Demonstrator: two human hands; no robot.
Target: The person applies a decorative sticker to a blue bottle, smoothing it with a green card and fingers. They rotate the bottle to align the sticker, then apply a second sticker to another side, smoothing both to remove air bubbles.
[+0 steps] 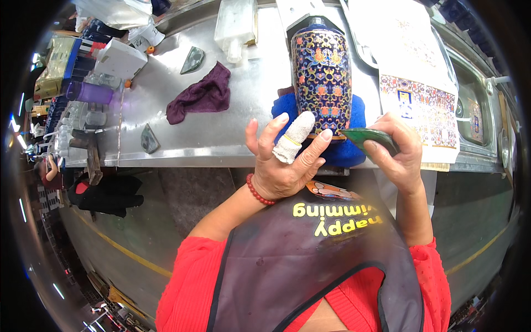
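A dark blue vase (323, 77) patterned with colourful flowers lies on its side on a blue cloth (358, 113), its neck pointing away from me. My left hand (285, 157), fingers spread, is at the vase's near end; one finger wears a white cloth wrap (294, 137) held by a yellow band. The fingertips are at the vase's lower left edge; whether they press on it is hard to tell. Pinched between the thumb and fingers of my right hand (399, 152) is a flat green scraper (371, 137), its tip close to the vase's near right edge.
On the metal table (149, 105) lie a crumpled purple cloth (202, 94) and two green scraper-like pieces, one (192, 60) farther, one (149, 139) nearer. A clear square bottle (235, 27) lies behind. Patterned printed sheets (417, 105) sit right, beside a metal sink (473, 105).
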